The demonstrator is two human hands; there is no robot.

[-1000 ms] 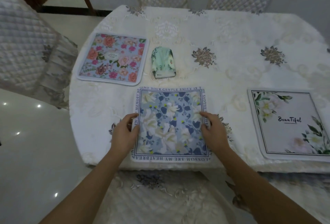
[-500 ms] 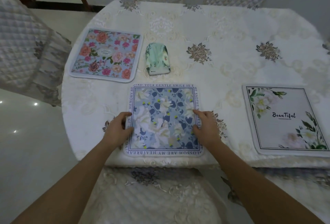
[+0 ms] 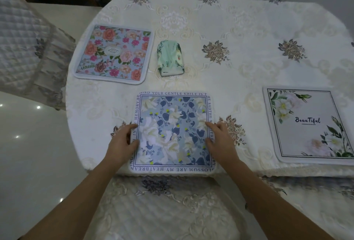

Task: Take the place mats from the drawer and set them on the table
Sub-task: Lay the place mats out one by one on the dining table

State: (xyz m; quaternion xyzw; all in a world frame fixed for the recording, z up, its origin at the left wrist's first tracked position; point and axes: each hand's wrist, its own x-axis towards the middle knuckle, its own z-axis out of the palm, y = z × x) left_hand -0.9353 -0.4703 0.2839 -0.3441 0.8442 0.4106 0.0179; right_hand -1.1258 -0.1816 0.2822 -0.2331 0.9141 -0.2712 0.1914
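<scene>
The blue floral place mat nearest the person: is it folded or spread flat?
Spread flat: the blue floral place mat shows all four bordered edges on the tablecloth.

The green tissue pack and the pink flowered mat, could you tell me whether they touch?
Apart. The head view shows a strip of bare tablecloth between the tissue pack and the pink flowered mat.

The blue place mat (image 3: 173, 131) border reads "YOUR GENTLE SMILE IS", "MEMORY", apparently "BLOSSOM ARE MY". The white place mat (image 3: 308, 126) reads "BeauTiful".
</scene>
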